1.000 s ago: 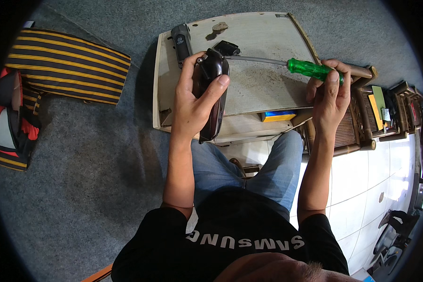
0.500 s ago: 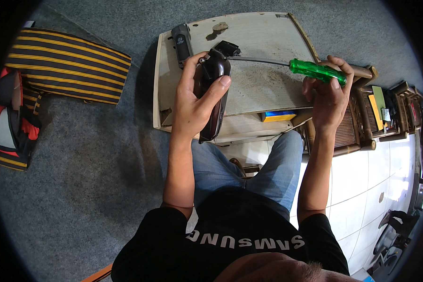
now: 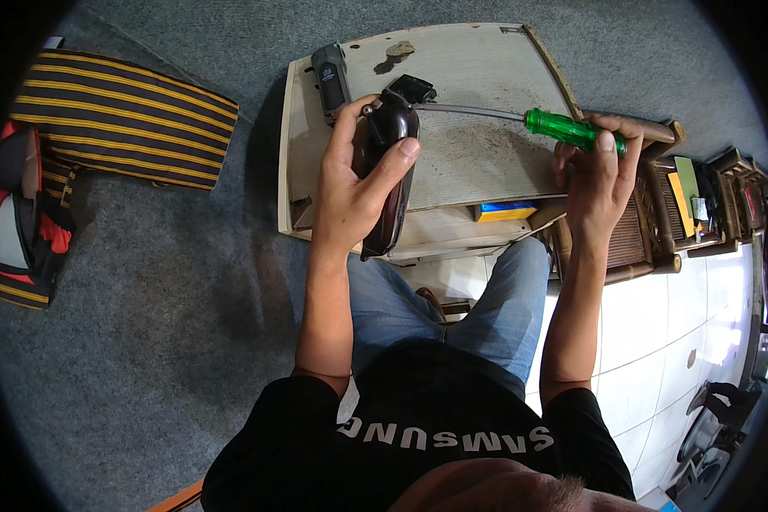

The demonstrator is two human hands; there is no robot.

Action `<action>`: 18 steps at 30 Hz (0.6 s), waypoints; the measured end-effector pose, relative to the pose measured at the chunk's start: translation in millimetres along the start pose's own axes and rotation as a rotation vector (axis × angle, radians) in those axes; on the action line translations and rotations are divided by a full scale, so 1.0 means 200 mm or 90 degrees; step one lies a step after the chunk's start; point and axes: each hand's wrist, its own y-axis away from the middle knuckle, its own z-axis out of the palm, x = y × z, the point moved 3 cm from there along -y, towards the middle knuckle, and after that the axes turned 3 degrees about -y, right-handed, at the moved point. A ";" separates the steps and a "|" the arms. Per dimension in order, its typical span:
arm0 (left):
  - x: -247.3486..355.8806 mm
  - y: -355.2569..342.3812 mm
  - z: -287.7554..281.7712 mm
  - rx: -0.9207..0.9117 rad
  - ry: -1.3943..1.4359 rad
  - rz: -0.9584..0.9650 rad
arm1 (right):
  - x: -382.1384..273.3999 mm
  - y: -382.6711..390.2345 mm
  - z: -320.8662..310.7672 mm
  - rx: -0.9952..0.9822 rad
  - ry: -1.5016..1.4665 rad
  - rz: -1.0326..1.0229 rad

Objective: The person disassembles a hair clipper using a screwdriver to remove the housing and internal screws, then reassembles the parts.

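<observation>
left hand (image 3: 346,192): its fingers are curled snugly round a long, rounded, shiny dark brown clipper (image 3: 393,119), with the thumb pressed on the front.
clipper: it is held up above the near left part of the desk, its square black head (image 3: 410,88) pointing away from the person.
right hand (image 3: 596,183): its fingers are closed in a pinch near the back end of a screwdriver with a see-through green plastic handle and a long thin metal rod (image 3: 555,125).
screwdriver: it lies nearly flat across, rod to the left. the tip is at the clipper's right side, just below the black head. i cannot tell if it sits in a screw.
desk (image 3: 486,77): pale wood, with dark specks and a worn patch near the far edge.
dark gadget: a dark grey, long, boxy gadget (image 3: 330,81) lies at the desk's left side, just past the left hand.
under the top: a blue and yellow box (image 3: 505,210) is tucked below the near edge.
left floor: a black and yellow striped cloth thing (image 3: 136,119) is on grey carpet (image 3: 171,247).
right side: brown wooden chairs (image 3: 627,230) stand by white tiles (image 3: 648,333).
</observation>
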 end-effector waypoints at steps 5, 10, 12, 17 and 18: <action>0.04 0.01 0.01 0.012 0.059 -0.050 | 0.04 0.00 -0.04 -0.042 0.017 -0.015; 0.03 0.01 0.01 0.018 0.044 -0.035 | -0.03 0.00 0.06 0.033 -0.110 0.041; 0.03 0.01 0.01 0.022 0.053 -0.039 | -0.01 -0.01 0.02 -0.033 0.000 0.000; 0.03 0.01 0.00 0.016 0.049 -0.046 | 0.02 -0.01 -0.02 -0.065 0.048 -0.039; 0.02 0.01 0.00 0.015 0.042 -0.044 | 0.02 0.00 -0.01 -0.061 0.048 -0.029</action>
